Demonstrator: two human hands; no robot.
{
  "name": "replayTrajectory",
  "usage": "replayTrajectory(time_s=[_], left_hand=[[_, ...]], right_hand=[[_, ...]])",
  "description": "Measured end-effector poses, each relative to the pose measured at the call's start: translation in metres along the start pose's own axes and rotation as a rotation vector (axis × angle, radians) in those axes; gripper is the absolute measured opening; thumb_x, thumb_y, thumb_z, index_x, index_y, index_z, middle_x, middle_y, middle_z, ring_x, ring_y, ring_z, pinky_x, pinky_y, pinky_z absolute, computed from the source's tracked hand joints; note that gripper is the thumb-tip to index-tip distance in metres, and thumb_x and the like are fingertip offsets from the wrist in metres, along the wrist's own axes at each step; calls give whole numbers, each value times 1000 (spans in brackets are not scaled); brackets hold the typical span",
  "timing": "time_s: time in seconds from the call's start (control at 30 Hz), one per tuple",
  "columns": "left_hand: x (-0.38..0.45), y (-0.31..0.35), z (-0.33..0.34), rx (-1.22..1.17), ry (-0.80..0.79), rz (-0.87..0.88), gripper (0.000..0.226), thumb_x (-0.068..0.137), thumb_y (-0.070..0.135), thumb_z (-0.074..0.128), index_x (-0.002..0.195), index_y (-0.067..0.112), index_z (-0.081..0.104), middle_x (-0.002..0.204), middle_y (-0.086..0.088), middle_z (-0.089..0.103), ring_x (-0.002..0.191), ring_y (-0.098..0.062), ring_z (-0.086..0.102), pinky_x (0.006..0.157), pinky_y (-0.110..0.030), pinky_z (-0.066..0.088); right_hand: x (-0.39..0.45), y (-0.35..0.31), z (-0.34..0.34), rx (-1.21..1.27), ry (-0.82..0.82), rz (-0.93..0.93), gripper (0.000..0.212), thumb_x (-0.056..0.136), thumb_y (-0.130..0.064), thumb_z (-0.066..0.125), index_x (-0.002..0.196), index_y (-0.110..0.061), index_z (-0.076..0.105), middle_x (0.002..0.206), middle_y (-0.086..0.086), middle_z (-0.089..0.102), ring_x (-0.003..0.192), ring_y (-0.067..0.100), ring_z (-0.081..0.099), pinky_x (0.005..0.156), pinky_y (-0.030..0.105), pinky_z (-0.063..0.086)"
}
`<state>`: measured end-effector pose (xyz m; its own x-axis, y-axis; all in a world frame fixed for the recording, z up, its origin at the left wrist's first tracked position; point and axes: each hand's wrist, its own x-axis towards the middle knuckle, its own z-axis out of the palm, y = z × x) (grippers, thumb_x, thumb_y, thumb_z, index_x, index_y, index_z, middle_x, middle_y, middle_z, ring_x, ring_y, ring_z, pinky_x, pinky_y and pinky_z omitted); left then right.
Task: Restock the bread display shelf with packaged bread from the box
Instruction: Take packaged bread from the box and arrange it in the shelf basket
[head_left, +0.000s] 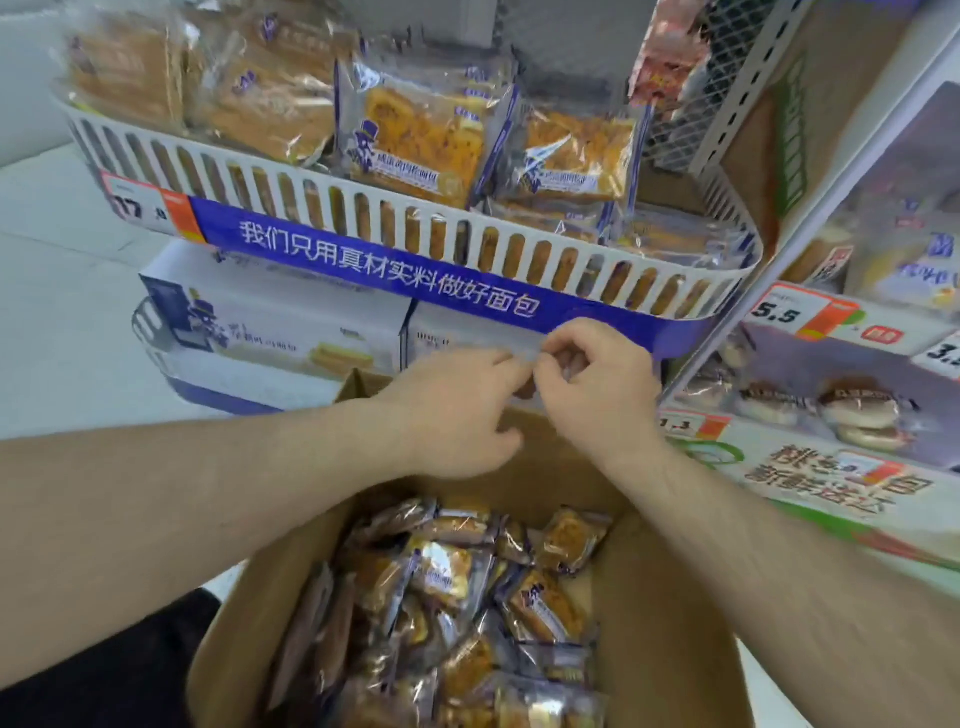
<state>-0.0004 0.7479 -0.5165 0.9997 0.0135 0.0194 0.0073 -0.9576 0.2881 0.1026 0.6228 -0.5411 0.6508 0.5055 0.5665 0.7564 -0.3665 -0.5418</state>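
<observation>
Both your hands, left hand (457, 410) and right hand (597, 384), meet just under the shelf (415, 228), fingers curled, pinching a clear wrapper between them. The box (670, 623) below is full of packaged bread (457, 597).

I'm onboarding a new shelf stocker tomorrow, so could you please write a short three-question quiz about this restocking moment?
1. True or false: the cardboard box still holds many wrapped bread packets.
2. Multiple choice: where are the left hand and right hand? A) deep inside the box; B) together just below the blue banner strip on the white shelf basket; C) on the red price tag at the right.
3. Fill in: the packets already on the top shelf stand behind a white slotted ____.

Key: 1 true; 2 B; 3 rail (fence).
</observation>
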Motion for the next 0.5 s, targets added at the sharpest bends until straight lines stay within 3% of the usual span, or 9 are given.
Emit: replayTrajectory(time_s=[0.07,0.13,0.23,0.3,0.37,0.43,0.5], left_hand=[[-14,-5,9,46,-223,-64,26,87,36,57,109,23,53,111,2,58,98,-19,55,80,-32,48],[-25,-12,20,81,-350,-95,18,88,37,56,100,26,49,108,3,58,90,-16,49,73,-30,44],[-37,-17,41,137,-488,-69,28,91,43,53,112,26,54,111,2,58,91,-18,51,73,-30,44],[-40,-14,55,165,-559,-7,23,91,40,51,110,25,53,111,2,60,97,-20,57,79,-35,51],[-40,-11,66,148,-644,44,32,92,34,52,122,24,54,118,0,60,103,-22,59,85,-40,53],[-40,-9,72,128,-761,70,41,94,35,52,133,23,51,123,0,58,106,-22,58,87,-40,52],[-39,-11,76,101,-832,79,40,96,35,52,134,22,50,119,1,57,103,-20,57,85,-36,52]], right_hand=[[-25,5,13,-4,-143,154,12,81,-10,66,75,-19,62,67,-8,56,61,5,49,58,19,40],[-48,13,26,-32,-292,285,16,83,-11,65,75,-25,60,65,-12,56,63,3,51,60,17,39],[-83,32,47,-128,-655,413,10,85,-17,62,82,-26,63,75,-11,61,74,12,58,68,27,48],[-111,48,61,-208,-1030,478,5,86,-21,61,82,-22,59,82,-4,60,77,17,57,63,29,47],[-142,65,74,-340,-1359,518,11,88,-23,60,79,-18,55,83,2,58,72,19,54,56,29,42],[-173,81,81,-455,-1540,626,13,90,-24,61,89,-11,59,88,6,58,74,21,56,59,29,45],[-198,98,84,-525,-1651,748,32,89,-28,67,112,-7,58,106,10,61,89,23,62,72,32,53]])
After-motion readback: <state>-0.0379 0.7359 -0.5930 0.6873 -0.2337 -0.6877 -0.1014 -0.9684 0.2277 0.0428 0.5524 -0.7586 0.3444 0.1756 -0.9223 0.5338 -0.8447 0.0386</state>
